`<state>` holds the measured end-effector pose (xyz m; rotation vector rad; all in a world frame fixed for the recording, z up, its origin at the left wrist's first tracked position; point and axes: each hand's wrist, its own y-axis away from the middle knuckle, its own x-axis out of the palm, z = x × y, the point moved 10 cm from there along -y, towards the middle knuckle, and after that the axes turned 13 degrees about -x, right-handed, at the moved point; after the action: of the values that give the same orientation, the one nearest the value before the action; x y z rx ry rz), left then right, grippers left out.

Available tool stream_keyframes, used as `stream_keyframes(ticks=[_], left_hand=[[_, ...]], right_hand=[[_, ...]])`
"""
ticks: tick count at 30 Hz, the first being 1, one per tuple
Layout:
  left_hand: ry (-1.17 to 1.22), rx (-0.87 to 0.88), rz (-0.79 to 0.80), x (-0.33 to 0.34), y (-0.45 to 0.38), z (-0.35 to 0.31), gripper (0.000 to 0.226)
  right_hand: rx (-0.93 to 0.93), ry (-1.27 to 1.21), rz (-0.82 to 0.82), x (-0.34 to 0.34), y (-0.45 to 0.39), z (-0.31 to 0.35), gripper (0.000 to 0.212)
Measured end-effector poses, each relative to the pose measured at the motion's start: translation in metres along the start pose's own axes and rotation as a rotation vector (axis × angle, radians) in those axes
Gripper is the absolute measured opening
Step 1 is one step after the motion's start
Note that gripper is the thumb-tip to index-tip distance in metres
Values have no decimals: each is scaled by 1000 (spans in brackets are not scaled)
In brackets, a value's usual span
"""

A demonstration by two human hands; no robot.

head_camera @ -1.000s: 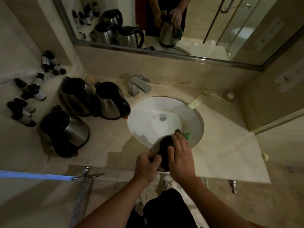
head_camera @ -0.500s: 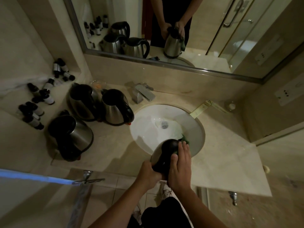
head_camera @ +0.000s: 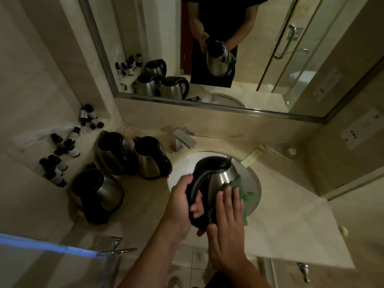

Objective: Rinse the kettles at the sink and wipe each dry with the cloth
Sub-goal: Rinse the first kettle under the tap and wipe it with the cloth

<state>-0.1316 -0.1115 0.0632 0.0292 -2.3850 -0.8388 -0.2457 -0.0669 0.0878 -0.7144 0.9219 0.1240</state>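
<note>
1. Compared with half a second ago, the held kettle (head_camera: pixel 216 179) sits higher and further over the sink (head_camera: pixel 252 183), tipped so its spout points away from the person, and more of its steel side shows; the whole counter also sits lower in the head view, with more of the mirror (head_camera: pixel 207 59) visible.
2. Left hand (head_camera: pixel 182 202) grips the kettle's black handle, fingers curled round it from the left, thumb on the outer side.
3. Right hand (head_camera: pixel 226 225) lies flat, fingers straight and close together, pressing the green cloth (head_camera: pixel 247 194) against the kettle's right flank; earlier this hand covered the top of the body, and now it sits lower and nearer the base.
4. Cloth bunches out past the fingertips on the far right side of the kettle and hangs over the sink rim.
5. A small red part (head_camera: pixel 200 232) shows at the kettle's base, just beside the right thumb.
6. Three other kettles (head_camera: pixel 149 159) stand on the counter (head_camera: pixel 280 221) left of the sink, two side by side near the tap (head_camera: pixel 182 140) and one nearer the front edge; they are well apart from both hands and unchanged in place.
7. Small dark bottles (head_camera: pixel 62 154) lie scattered on the ledge further left.
8. In the mirror, the person's reflection holds the kettle tilted with the cloth on its side.
</note>
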Motion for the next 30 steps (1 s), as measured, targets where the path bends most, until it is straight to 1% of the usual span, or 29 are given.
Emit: stream_keyframes(ticks=[2,5,7,9,10,12,14,16,17,18,20,21,22,24,26,28,29,30], left_hand=[[97,-9,28,13,7,-19,56],[141,50,49,32,22,-52,54],[137,87,62,40,32,-71,55],[80,147,87,50,43,-91,50],[44,171,99,54,49,-99,48],[-25,195,117,59,57,-113,49],[-97,222,119,59,62,-123,45],[-143,244,156,60,66,-129,39],[-149,243,182,61,67,-132,38],[-156,239,210,61,67,-133,37],[-213,232,255,66,68,-135,37],[-245,233,265,69,68,-135,37],[-264,240,263,71,68,-136,38],[-286,277,195,67,67,-139,41],[-345,357,71,58,70,-145,51],[-491,495,-138,54,80,-152,62],[-580,560,-266,53,86,-156,65],[-651,588,-379,50,89,-159,66]], right_hand=[[-93,98,69,5,-6,16,65],[-229,190,74,-14,-39,23,61],[-310,206,25,-34,-70,24,60],[-318,175,-54,-64,-101,20,58],[-267,111,-86,-76,-115,14,58],[-68,-118,-141,-97,-133,-8,58],[101,-324,-188,-104,-136,-34,60],[198,-462,-145,-94,-133,-53,63],[256,-586,-127,-85,-130,-62,63],[347,-761,-141,-79,-125,-68,62],[611,-1098,-243,-71,-110,-79,56],[696,-1207,-283,-68,-103,-79,52],[727,-1275,-301,-64,-99,-78,50],[785,-1293,-355,-60,-89,-76,48],[838,-1296,-408,-56,-81,-71,48],[870,-1228,-485,-53,-67,-78,47],[861,-1181,-516,-55,-62,-81,48],[836,-1126,-529,-58,-59,-80,48]])
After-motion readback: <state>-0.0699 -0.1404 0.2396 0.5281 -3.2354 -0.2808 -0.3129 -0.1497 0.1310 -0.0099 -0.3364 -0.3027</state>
